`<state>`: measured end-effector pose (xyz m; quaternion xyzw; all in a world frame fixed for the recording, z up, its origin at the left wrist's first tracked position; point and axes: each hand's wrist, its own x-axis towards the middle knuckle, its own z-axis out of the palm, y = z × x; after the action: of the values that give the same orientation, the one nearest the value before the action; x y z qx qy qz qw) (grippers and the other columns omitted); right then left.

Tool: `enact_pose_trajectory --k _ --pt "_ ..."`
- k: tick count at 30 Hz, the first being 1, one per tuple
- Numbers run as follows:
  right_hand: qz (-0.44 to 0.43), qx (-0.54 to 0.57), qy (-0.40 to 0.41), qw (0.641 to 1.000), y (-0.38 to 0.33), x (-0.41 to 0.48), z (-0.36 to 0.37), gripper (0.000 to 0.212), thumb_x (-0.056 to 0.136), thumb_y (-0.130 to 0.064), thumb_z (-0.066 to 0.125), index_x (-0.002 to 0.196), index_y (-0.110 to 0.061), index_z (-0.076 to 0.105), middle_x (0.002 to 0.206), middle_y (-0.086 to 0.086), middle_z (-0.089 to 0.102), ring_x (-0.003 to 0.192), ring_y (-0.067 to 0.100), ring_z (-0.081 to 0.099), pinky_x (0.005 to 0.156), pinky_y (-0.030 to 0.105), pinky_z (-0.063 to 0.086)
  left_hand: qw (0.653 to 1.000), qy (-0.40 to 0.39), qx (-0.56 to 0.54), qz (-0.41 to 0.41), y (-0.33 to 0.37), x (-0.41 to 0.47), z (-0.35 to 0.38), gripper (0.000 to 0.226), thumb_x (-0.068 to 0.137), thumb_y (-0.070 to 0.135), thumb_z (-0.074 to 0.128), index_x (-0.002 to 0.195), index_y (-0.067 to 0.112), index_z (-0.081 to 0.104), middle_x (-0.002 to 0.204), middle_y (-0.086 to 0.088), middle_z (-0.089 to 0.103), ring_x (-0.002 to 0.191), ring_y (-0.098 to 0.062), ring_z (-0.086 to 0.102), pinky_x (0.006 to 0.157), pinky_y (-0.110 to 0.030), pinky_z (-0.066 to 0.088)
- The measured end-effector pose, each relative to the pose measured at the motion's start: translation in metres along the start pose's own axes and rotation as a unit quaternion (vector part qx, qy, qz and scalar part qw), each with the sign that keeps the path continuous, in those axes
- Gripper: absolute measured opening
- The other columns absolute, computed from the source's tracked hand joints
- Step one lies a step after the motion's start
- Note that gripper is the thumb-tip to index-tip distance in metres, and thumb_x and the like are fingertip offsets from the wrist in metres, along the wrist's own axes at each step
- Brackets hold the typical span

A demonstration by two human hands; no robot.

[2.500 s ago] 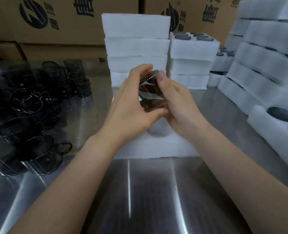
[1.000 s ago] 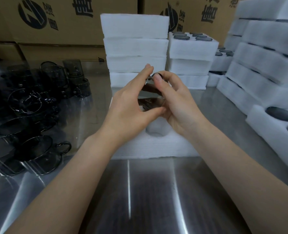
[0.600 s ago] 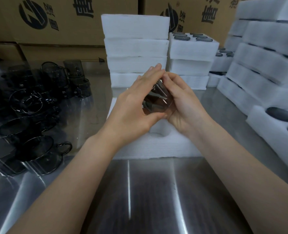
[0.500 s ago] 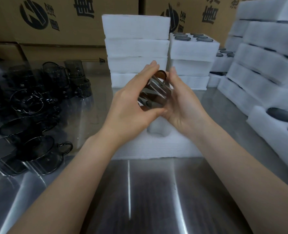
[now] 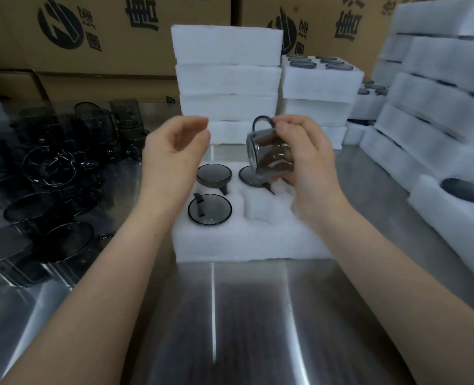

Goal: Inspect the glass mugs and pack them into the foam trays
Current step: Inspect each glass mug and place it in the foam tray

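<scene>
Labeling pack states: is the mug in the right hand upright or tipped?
Tipped. The mug lies sideways in the right hand, handle on top, held above the foam tray, not seated in a pocket.

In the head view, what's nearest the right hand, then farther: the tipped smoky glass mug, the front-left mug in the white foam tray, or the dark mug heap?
1. Tipped smoky glass mug: in the right hand.
2. Front-left mug: white foam tray, lower left.
3. Dark mug heap: far left.
</scene>
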<state>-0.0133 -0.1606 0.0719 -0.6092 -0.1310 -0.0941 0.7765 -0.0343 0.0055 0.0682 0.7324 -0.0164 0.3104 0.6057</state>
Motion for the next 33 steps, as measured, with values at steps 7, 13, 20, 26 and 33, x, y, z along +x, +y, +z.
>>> enact_pose_trajectory --k 7,13,20,26,33 --pt "-0.087 -0.35 -0.098 0.928 -0.008 -0.009 0.002 0.015 0.071 -0.038 0.055 0.074 -0.025 0.063 0.072 -0.013 0.067 0.062 0.004 0.055 0.063 0.029 0.048 0.986 -0.052 0.136 -0.081 -0.018 0.002 0.002 0.023 0.093 0.015 0.057 0.111 0.022 0.069 0.115 0.005 0.068 0.115 -0.012 0.058 0.101 -0.035 0.046" --pt "-0.086 -0.546 -0.147 0.821 -0.013 -0.026 0.006 0.019 0.077 -0.044 0.051 0.084 -0.026 0.056 0.076 -0.009 0.064 0.076 0.015 0.058 0.074 0.04 0.051 0.98 -0.057 0.171 -0.082 -0.026 0.004 0.002 0.029 0.093 0.01 0.05 0.113 0.019 0.069 0.124 0.003 0.064 0.086 -0.004 0.059 0.058 0.002 0.038" --pt "-0.113 -0.595 -0.221 0.764 -0.011 -0.03 0.006 0.021 0.086 -0.039 0.054 0.097 -0.021 0.053 0.094 -0.005 0.053 0.095 0.017 0.047 0.085 0.04 0.046 0.974 -0.061 0.2 -0.086 -0.025 0.004 0.003 0.026 0.092 0.013 0.053 0.111 0.021 0.069 0.118 0.005 0.066 0.101 -0.009 0.058 0.072 -0.016 0.039" --pt "-0.077 -0.647 -0.274 0.707 -0.005 -0.031 0.003 0.053 0.081 -0.065 0.033 0.105 -0.02 0.046 0.111 -0.003 0.039 0.109 0.018 0.032 0.095 0.034 0.027 0.969 -0.066 0.222 -0.084 -0.023 0.004 0.004 0.027 0.092 0.014 0.052 0.112 0.021 0.069 0.117 0.004 0.066 0.1 -0.01 0.057 0.08 -0.019 0.037" --pt "-0.053 -0.707 -0.274 0.65 0.003 -0.041 0.001 0.076 0.072 -0.079 0.002 0.115 -0.027 0.038 0.148 -0.003 0.019 0.138 0.022 0.014 0.109 0.048 0.012 0.967 -0.068 0.236 -0.075 -0.024 0.004 0.004 0.027 0.092 0.015 0.052 0.113 0.021 0.069 0.119 0.005 0.066 0.102 -0.009 0.056 0.08 -0.017 0.035"
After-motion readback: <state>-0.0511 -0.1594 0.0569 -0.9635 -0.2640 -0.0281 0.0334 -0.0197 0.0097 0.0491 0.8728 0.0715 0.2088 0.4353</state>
